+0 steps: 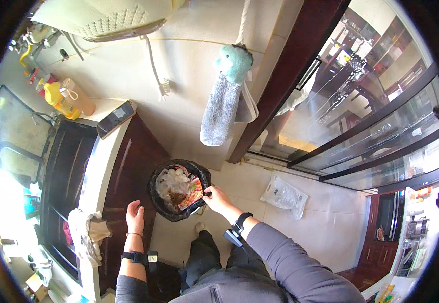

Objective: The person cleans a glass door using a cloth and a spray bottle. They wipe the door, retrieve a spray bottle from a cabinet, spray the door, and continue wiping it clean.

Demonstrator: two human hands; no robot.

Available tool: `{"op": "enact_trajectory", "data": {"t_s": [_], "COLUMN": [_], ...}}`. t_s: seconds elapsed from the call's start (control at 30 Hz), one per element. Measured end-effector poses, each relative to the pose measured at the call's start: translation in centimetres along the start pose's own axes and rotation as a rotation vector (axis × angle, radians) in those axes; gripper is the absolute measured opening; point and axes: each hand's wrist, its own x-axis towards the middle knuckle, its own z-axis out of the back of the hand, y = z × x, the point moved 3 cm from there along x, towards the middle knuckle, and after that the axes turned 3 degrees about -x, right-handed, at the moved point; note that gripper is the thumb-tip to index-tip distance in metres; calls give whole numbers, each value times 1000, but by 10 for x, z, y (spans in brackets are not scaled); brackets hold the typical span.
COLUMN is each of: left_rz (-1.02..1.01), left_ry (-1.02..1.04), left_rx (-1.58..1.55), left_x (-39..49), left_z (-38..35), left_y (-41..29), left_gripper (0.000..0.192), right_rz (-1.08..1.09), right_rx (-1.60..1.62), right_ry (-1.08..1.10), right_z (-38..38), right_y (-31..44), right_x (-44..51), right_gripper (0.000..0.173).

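Observation:
A trash bin lined with a black plastic bag (155,204) stands on the floor in front of me, holding crumpled clear plastic, eggshell-like white pieces and a colourful printed packet (192,195). My right hand (215,199) pinches the bag's rim at the bin's right side, close to the packet. To the left of the bin, my left hand (135,217) hangs in the air with its fingers slightly curled and nothing in it. A clear plastic bag (285,196) lies flat on the tiled floor to the right.
Dark red cabinets (128,151) and a counter with a smartphone (116,119) and bottles (62,100) are at the left. A grey hand towel (220,110) and a brush (163,89) hang ahead. Sliding glass doors (340,144) stand at the right.

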Motion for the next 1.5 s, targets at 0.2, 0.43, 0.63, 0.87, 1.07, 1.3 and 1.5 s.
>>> {"op": "enact_trajectory", "data": {"t_s": [0.2, 0.43, 0.63, 0.87, 1.07, 1.3, 1.5], "left_rz": [45, 41, 88, 304, 344, 484, 533], "left_ry": [150, 732, 867, 912, 1023, 1032, 984], "left_rx": [-41, 8, 139, 305, 336, 361, 405], "left_x": [-45, -93, -145, -216, -247, -236, -190], "left_z": [-37, -224, -350, -490, -576, -657, -697], "left_y": [-45, -79, -88, -65, -43, 30, 109], "left_gripper": [20, 19, 20, 24, 26, 24, 25], "right_rz": [198, 91, -119, -456, -706, -897, -1070], "right_rx": [215, 281, 378, 352, 448, 858, 969], "right_ry": [10, -175, -307, -448, -497, -559, -480], "right_z": [23, 92, 182, 250, 247, 194, 124], "right_y": [35, -26, -184, -397, -532, -651, -735], "right_x": [-23, -61, -121, -207, -259, -256, -204], "right_gripper": [29, 33, 31, 31, 27, 23, 27]}}
